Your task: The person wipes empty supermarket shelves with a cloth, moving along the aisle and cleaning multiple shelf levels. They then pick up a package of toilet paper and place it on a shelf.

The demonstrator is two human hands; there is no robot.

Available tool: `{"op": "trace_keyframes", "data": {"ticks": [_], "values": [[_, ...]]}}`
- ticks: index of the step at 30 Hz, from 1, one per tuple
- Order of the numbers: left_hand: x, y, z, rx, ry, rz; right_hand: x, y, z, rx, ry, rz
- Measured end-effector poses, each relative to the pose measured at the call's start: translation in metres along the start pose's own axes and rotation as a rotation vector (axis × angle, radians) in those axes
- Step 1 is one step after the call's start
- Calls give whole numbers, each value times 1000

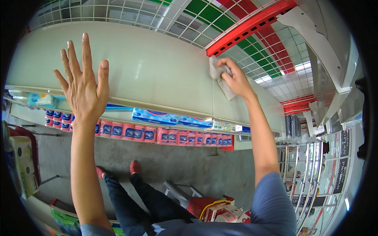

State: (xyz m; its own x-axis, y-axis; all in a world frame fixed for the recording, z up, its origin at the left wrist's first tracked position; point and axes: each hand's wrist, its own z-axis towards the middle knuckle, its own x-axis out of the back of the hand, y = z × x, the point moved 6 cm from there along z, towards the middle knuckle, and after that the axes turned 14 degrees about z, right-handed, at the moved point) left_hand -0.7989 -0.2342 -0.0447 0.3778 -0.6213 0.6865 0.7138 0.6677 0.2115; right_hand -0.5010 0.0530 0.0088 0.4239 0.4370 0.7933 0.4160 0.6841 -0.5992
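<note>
A pale metal store shelf [159, 67] spans the view in front of me, with a seam between two panels near its right part. My right hand [234, 78] grips a crumpled light-grey cloth [217, 68] at that seam, just below the end of a red slotted upright [251, 28]. One end of the cloth hangs loose across the shelf surface. Over the left part of the shelf, my left hand [84, 79] is spread flat with fingers apart and holds nothing. Whether its palm touches the shelf, I cannot tell.
White wire mesh [189, 26] backs the shelf. Packs of blue-wrapped tissue [155, 116] and red-and-blue paper rolls [127, 131] fill lower shelves. A grey step stool [178, 193] and a red basket [200, 206] of boxes stand behind me. A grey bracket [317, 38] juts out at right.
</note>
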Motion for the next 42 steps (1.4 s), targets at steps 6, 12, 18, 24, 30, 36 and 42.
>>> {"op": "trace_keyframes", "data": {"ticks": [6,12,18,24,30,36,42], "values": [[0,1,1,-16,15,-9,-24,-7,14,-30,47,21],[3,2,1,-21,6,-15,-20,-18,-6,31,-77,178],[3,2,0,-25,-6,-52,-42,-33,2,102,74,-21],[7,1,2,-17,-22,-53,-31,-50,-58,-14,-322,107],[8,0,2,4,-102,-78,-15,-23,-79,-105,-242,-139],[10,1,2,15,-167,-78,-58,-47,-63,126,-374,-162],[14,-1,4,31,-196,-165,-89,-84,-26,215,-429,-196]]}}
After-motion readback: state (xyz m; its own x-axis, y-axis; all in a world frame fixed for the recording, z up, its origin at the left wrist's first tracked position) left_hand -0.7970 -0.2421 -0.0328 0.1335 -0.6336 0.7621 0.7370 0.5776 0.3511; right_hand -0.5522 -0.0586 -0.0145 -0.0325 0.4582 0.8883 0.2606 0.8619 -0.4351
